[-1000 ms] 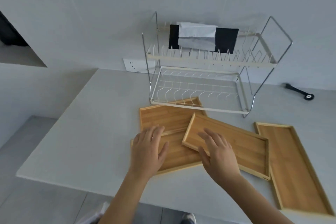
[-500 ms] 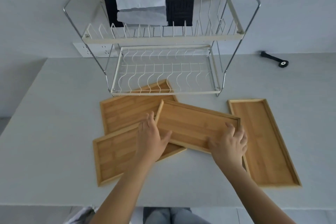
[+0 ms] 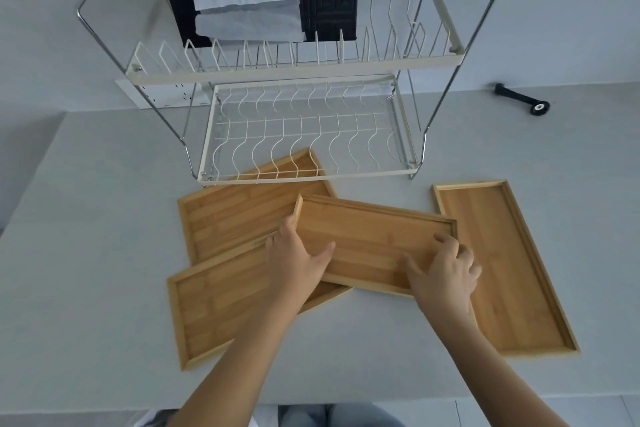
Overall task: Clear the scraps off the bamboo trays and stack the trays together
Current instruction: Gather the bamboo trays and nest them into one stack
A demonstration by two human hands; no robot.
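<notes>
Several bamboo trays lie on the grey counter. The middle tray rests slanted across two others, and both hands grip it. My left hand holds its left end, thumb inside. My right hand holds its right near corner. Under it lie a front-left tray and a back-left tray whose far corner reaches under the rack. A fourth tray lies apart on the right. I see no scraps on any tray.
A two-tier wire dish rack stands behind the trays, with black and white cloths on its upper tier. A black tool lies at the back right. The counter's front edge runs just below my forearms.
The camera view has swung to face the rack. My right hand moved from the tray's near-left area to its right corner, and both hands closed on the middle tray's ends.
</notes>
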